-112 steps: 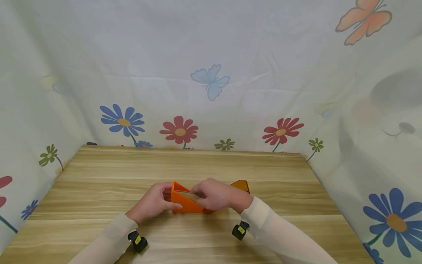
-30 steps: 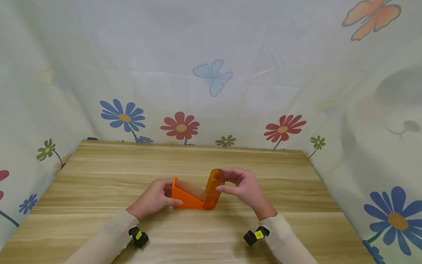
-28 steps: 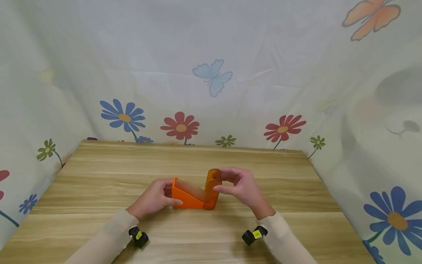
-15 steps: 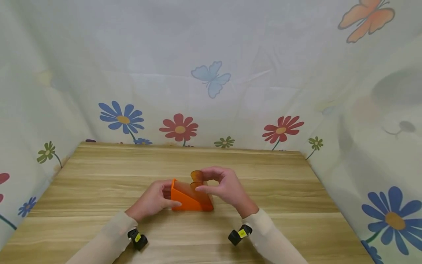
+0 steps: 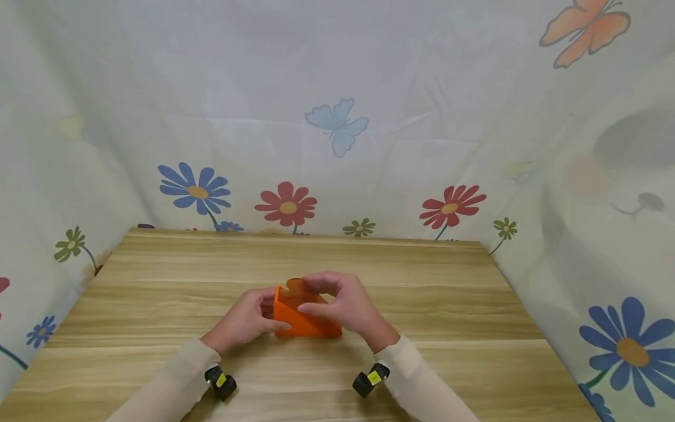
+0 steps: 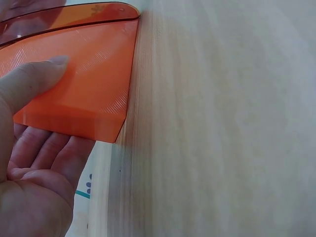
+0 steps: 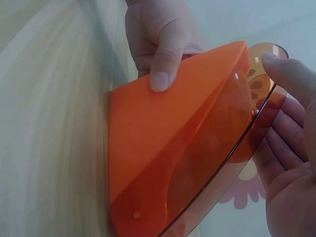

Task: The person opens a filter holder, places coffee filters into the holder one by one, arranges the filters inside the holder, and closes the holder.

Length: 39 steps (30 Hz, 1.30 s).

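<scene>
An orange wedge-shaped plastic box (image 5: 303, 327) stands on the table in the head view, with a hinged see-through amber lid (image 5: 296, 285) swung over its sloping top. My left hand (image 5: 244, 323) grips the box's tall end; in the left wrist view its thumb presses the orange side (image 6: 89, 94) while the fingers lie behind. My right hand (image 5: 341, 305) holds the lid's free end between thumb and fingers, as the right wrist view shows. A round pivot (image 7: 136, 215) joins lid and box at the low corner. What lies inside the box cannot be made out.
The wood-grain table (image 5: 453, 293) spreads out around the box. A pale cloth (image 5: 401, 146) printed with flowers and butterflies hangs behind it and along both sides. Each wrist carries a small black camera, one (image 5: 221, 384) on the left and one (image 5: 371, 380) on the right.
Earlier my right hand was at a flat beige thing inside the box. Since then it has taken the lid and swung it up and leftward over the box. My left hand keeps its grip.
</scene>
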{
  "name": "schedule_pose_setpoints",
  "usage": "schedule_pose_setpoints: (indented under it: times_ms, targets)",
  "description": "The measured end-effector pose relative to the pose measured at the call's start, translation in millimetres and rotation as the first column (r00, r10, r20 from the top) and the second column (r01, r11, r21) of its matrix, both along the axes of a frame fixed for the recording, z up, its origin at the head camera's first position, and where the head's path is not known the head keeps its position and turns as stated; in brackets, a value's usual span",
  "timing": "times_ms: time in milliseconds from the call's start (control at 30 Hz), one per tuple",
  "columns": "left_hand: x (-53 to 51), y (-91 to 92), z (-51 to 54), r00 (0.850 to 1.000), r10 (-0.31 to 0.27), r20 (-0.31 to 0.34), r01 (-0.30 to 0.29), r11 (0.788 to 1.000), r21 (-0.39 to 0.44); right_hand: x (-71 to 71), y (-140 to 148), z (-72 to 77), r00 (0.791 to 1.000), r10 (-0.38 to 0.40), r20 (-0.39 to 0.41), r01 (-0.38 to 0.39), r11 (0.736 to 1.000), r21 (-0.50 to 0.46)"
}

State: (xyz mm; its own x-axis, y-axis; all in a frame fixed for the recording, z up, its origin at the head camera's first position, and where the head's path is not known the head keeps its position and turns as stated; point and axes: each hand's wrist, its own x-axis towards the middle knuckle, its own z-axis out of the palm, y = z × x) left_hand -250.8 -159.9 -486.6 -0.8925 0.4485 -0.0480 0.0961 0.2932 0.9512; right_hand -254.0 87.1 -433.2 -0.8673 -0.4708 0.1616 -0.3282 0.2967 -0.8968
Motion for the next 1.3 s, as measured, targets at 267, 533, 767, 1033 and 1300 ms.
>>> schedule_pose_setpoints:
  times_ms: [267,533,767,1033,1300]
  targets:
    - [-0.7,-0.2,-0.4,0.999,-0.011,-0.032,0.011,1.000,0.004,-0.4,-3,-6.0,1.000,0.011,0.009,-0.011,0.998,0.061]
    - [-1.5,0.9,-0.4,0.999,-0.011,-0.037,0.010,1.000,-0.010,0.8,-1,-9.9,0.999,0.016,0.035,-0.019,0.995,0.093]
    - [-1.7,0.4,-0.1,0.999,-0.012,-0.031,0.012,1.000,-0.012,0.7,1,-12.5,0.999,0.023,0.022,-0.025,0.995,0.097]
    - [-1.8,2.1,0.3,0.999,-0.010,-0.038,0.009,1.000,-0.015,1.6,2,-12.0,1.000,0.023,-0.014,-0.021,0.993,0.116]
    - [-1.0,2.1,1.3,0.999,-0.015,-0.037,0.015,1.000,-0.003,1.5,1,-11.5,0.998,0.036,-0.060,-0.026,0.986,0.162]
